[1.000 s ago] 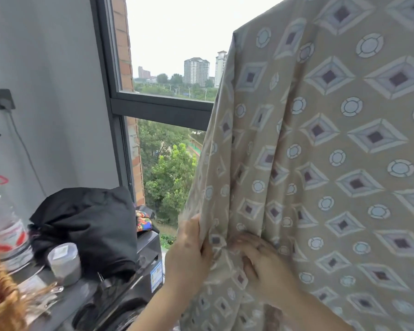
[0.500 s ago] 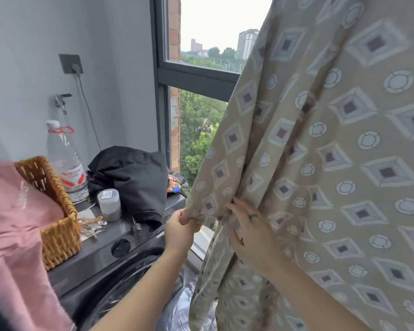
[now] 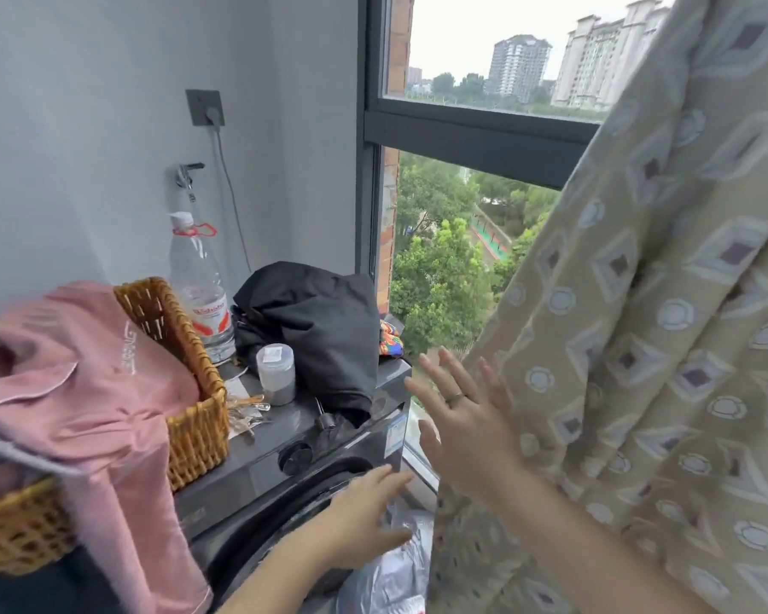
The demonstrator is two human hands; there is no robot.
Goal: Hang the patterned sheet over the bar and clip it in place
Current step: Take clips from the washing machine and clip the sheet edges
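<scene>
The patterned sheet, beige with grey diamonds and circles, hangs down the right side of the head view; the bar it hangs from is out of frame above. My right hand, a ring on one finger, is spread open just left of the sheet's edge, holding nothing. My left hand is lower, fingers apart, in front of the washing machine. Some metal clips lie on the machine's top beside the wicker basket.
On the washing machine stand a water bottle, a small grey jar and a black garment. A pink garment drapes over the basket. A plastic bag lies on the floor. The window is behind.
Both hands have let go of the sheet's edge and now hang open. The left hand dropped towards the washing machine. The view swung left and down, showing more of the basket.
</scene>
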